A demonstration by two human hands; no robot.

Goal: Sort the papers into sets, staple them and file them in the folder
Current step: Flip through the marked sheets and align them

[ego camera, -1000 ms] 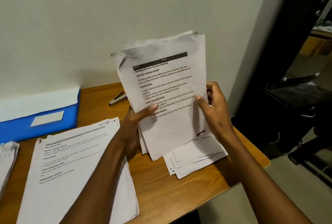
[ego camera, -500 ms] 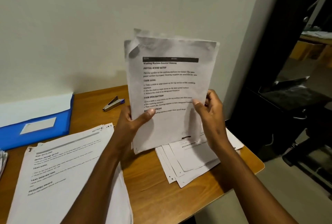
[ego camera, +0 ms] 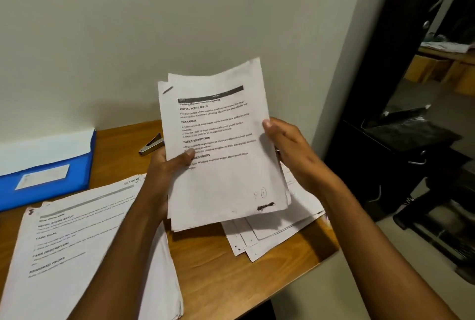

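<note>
I hold a set of printed papers (ego camera: 221, 145) upright above the wooden desk (ego camera: 210, 276). My left hand (ego camera: 164, 173) grips its left edge, thumb on the front page. My right hand (ego camera: 288, 147) holds the right edge, fingers behind the sheets. A staple shows at the set's top left corner. Behind the papers a silver stapler (ego camera: 151, 145) lies on the desk. The blue folder (ego camera: 48, 178) lies open at the far left with white sheets in it. A large paper stack (ego camera: 84, 250) lies at the front left, and a loose pile of sheets (ego camera: 270, 232) lies under the held set.
The desk stands against a pale wall (ego camera: 154, 24), and its right edge (ego camera: 326, 250) is just past the loose pile. Dark furniture (ego camera: 411, 155) fills the space to the right, with floor below it.
The held set has tilted slightly and dropped a little lower. My right hand has shifted from the front lower part to the right edge. The view has moved.
</note>
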